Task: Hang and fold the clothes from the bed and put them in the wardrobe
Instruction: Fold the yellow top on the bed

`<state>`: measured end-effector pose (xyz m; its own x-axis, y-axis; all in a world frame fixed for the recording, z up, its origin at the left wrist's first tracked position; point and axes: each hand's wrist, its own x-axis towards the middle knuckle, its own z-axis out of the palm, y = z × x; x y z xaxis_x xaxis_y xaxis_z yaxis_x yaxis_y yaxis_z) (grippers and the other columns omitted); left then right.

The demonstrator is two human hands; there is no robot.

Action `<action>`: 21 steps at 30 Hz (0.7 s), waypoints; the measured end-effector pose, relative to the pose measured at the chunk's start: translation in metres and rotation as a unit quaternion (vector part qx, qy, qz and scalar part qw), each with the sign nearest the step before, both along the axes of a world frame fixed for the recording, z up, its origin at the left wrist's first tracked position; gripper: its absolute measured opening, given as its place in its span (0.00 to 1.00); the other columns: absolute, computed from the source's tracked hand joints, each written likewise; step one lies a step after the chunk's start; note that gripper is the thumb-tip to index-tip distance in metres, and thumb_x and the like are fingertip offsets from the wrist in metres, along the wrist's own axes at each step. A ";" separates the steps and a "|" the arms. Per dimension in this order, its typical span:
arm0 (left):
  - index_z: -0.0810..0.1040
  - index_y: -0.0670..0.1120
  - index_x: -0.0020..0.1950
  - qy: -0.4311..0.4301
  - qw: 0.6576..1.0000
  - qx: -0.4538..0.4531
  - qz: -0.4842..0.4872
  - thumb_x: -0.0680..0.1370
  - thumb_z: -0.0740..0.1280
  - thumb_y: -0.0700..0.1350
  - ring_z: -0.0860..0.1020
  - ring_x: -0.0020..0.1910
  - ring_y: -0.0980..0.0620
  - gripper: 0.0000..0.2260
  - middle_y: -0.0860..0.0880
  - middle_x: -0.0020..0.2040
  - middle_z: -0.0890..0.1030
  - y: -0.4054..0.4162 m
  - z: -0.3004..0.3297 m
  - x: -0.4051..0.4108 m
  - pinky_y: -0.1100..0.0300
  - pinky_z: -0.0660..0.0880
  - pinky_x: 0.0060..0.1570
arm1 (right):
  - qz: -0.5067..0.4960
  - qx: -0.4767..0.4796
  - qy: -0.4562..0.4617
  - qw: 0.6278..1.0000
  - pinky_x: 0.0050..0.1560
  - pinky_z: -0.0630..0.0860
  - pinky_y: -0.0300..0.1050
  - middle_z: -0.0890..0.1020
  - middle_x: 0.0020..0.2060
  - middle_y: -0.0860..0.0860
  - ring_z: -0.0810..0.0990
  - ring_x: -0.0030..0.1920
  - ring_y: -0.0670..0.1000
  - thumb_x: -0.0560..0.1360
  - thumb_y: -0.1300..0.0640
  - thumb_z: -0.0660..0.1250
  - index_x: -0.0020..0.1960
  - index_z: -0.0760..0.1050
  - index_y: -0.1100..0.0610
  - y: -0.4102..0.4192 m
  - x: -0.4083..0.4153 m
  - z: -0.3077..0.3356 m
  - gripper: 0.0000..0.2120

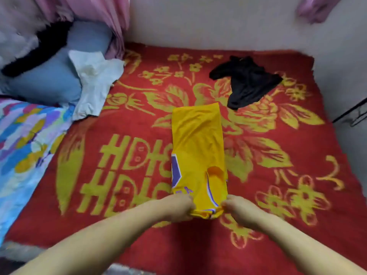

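A yellow jersey (pixel 198 151) with purple trim lies folded into a long narrow strip in the middle of the red bed cover (pixel 278 195). My left hand (pixel 178 207) pinches its near left corner and my right hand (pixel 240 211) pinches its near right corner. A crumpled black garment (pixel 246 82) lies further back on the right. A white garment (pixel 95 84) is draped at the back left, partly over a blue pillow (pixel 49 82).
A multicoloured quilt (pixel 25 139) covers the bed's left side. Pink curtains (pixel 103 14) hang at the back left and top right. A black metal rack edge (pixel 351 112) shows at the right, beside the wall.
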<state>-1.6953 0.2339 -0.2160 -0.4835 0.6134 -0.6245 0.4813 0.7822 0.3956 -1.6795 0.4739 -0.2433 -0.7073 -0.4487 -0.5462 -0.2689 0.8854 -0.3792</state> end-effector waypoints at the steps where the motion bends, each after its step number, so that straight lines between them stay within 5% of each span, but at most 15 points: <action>1: 0.77 0.38 0.51 -0.035 0.999 -0.007 -0.005 0.78 0.63 0.44 0.76 0.51 0.38 0.10 0.38 0.53 0.77 0.001 -0.024 0.016 0.49 0.71 0.47 | 0.012 0.012 -0.032 0.999 0.49 0.72 0.47 0.76 0.54 0.53 0.76 0.56 0.56 0.74 0.66 0.58 0.55 0.76 0.53 -0.002 0.015 -0.024 0.16; 6: 0.74 0.36 0.49 -0.187 0.982 -0.016 0.020 0.79 0.60 0.42 0.75 0.47 0.37 0.09 0.35 0.49 0.78 -0.001 -0.098 0.071 0.50 0.67 0.42 | 0.072 0.057 -0.176 0.980 0.42 0.66 0.47 0.78 0.49 0.59 0.76 0.50 0.58 0.73 0.67 0.57 0.52 0.76 0.59 -0.018 0.060 -0.088 0.12; 12: 0.71 0.43 0.45 -0.258 0.964 -0.041 0.042 0.77 0.61 0.40 0.72 0.41 0.44 0.02 0.36 0.47 0.77 -0.010 -0.132 0.060 0.55 0.65 0.39 | 0.043 0.008 -0.219 0.975 0.39 0.59 0.42 0.76 0.38 0.53 0.69 0.42 0.50 0.75 0.65 0.57 0.52 0.77 0.61 -0.024 0.049 -0.104 0.11; 18: 0.70 0.46 0.46 -0.185 0.971 -0.037 0.147 0.77 0.63 0.39 0.74 0.40 0.47 0.03 0.49 0.36 0.73 -0.022 -0.153 -0.045 0.59 0.65 0.32 | -0.074 -0.022 -0.120 0.990 0.53 0.70 0.46 0.79 0.58 0.55 0.77 0.58 0.56 0.79 0.60 0.59 0.63 0.75 0.55 -0.029 -0.045 -0.123 0.14; 21: 0.71 0.46 0.57 -0.019 0.965 -0.001 0.261 0.78 0.63 0.41 0.76 0.55 0.41 0.08 0.44 0.52 0.76 -0.023 -0.175 -0.077 0.56 0.70 0.44 | -0.140 -0.027 0.037 0.989 0.56 0.72 0.51 0.74 0.63 0.56 0.73 0.63 0.58 0.79 0.60 0.61 0.69 0.70 0.55 -0.035 -0.074 -0.146 0.19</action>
<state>-1.7723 0.2112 -0.3905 -0.7034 0.2919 -0.6481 0.0076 0.9148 0.4037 -1.7535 0.4392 -0.3889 -0.8449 -0.2568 -0.4692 -0.0450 0.9082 -0.4161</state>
